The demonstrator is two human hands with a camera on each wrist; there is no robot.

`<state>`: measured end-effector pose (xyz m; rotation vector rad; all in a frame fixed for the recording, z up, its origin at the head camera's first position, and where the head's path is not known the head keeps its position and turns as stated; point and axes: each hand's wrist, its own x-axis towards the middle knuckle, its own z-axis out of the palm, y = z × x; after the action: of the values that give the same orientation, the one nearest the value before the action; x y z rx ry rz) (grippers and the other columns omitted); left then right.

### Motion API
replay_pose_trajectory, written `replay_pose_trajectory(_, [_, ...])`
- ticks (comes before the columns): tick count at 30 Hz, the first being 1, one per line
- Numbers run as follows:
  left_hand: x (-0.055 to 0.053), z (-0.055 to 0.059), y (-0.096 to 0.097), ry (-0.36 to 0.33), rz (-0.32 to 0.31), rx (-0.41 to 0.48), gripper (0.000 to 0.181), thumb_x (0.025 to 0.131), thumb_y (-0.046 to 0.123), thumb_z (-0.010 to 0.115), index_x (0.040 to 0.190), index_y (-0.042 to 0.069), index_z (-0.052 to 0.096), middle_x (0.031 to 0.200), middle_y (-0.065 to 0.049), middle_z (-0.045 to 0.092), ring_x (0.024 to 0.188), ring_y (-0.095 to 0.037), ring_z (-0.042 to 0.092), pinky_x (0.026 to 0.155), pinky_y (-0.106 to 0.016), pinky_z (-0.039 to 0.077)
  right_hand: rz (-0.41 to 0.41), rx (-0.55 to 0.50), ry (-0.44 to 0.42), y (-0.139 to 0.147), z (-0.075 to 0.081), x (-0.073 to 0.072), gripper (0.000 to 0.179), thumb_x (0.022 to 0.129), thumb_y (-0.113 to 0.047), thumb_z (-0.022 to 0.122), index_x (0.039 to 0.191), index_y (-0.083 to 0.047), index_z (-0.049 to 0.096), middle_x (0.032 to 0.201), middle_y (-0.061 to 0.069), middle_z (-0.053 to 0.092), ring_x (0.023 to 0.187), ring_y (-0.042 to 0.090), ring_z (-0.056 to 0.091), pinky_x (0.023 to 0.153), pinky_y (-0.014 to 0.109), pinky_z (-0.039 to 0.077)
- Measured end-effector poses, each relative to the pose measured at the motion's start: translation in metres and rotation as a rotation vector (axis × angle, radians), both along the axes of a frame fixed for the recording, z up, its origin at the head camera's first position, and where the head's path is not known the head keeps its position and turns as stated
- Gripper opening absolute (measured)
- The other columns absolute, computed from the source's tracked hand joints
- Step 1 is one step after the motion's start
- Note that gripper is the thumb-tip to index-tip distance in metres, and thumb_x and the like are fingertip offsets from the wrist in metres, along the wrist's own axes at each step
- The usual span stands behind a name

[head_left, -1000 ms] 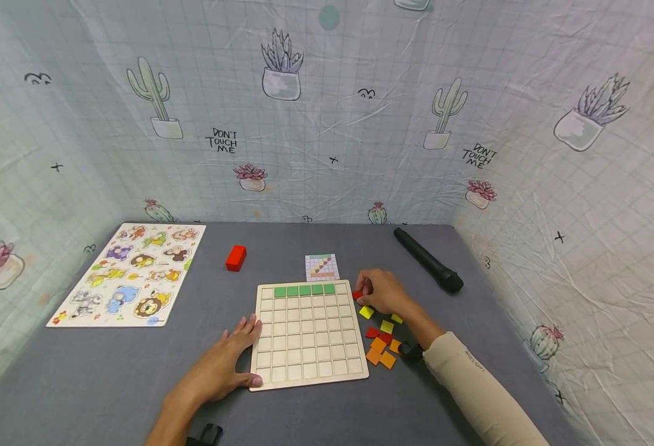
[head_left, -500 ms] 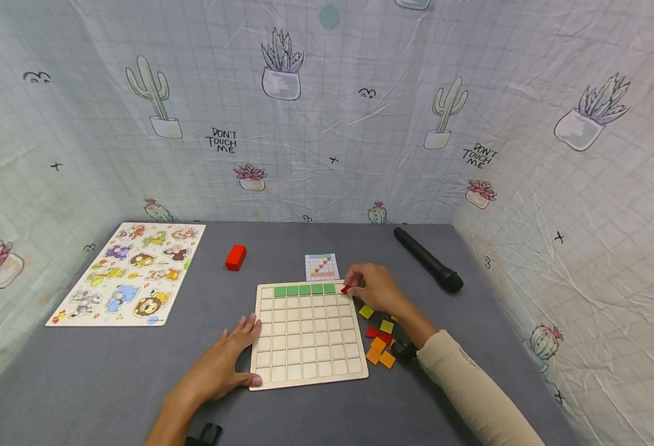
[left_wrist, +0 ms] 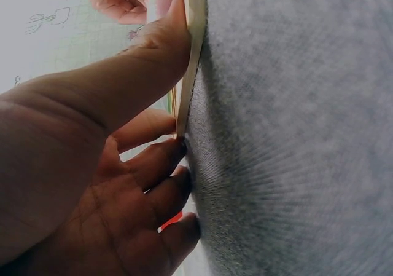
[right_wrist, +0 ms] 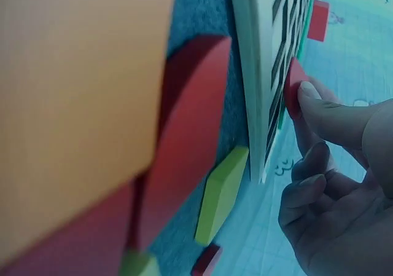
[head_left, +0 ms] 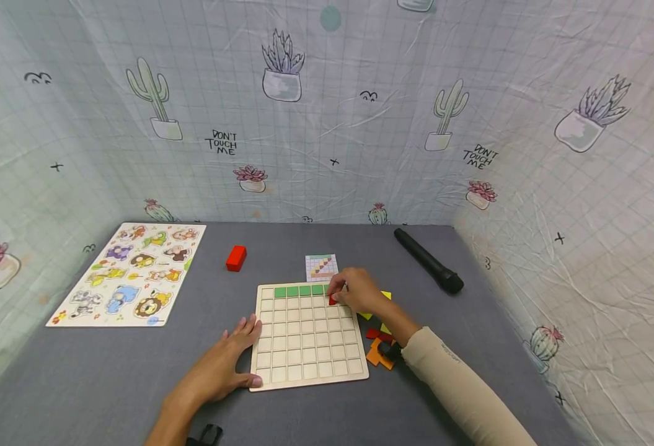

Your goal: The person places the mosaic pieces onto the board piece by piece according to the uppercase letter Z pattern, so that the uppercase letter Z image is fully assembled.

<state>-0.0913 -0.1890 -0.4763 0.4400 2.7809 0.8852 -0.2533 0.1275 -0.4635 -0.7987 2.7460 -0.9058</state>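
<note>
My right hand (head_left: 358,290) pinches the red tile (head_left: 333,300) over the board (head_left: 301,341), just short of the green tiles (head_left: 305,290) toward the table's (head_left: 282,248) far edge, so a brush could knock one askew, or the board slide if my spread-fingered left hand (head_left: 223,359) slackens.

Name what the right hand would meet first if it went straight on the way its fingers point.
Likely the pale wooden grid board, beneath the flat red tile the right hand pinches; whether tile and board touch is unclear.
</note>
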Motion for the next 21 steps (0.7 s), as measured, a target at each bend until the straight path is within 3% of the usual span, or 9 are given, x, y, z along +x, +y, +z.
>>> replay_pose_trajectory(8, [0.0,0.0,0.0,-0.003,-0.001,-0.003,0.108,0.074,0.027,0.095,0.162,-0.002,0.039,0.173,-0.023,0.028,0.162,-0.046,0.022,0.128,-0.072,0.021,-0.006,0.024,-0.022,-0.011,-0.006,-0.005,0.006,0.095,-0.012,0.08,0.096,-0.018,0.081,0.085,-0.005,0.074,0.08,0.012,0.062,0.071,0.03,0.051])
replay_pose_trajectory(21, [0.001,0.0,-0.001,0.004,-0.005,0.007,0.107,0.075,0.028,0.095,0.162,-0.002,0.04,0.173,-0.022,0.03,0.162,-0.045,0.023,0.128,-0.071,0.022,-0.081,0.041,-0.035,-0.01,-0.001,-0.002,0.013,0.093,-0.021,0.084,0.087,-0.017,0.073,0.076,-0.003,0.067,0.068,0.015,0.058,0.058,0.028,0.046])
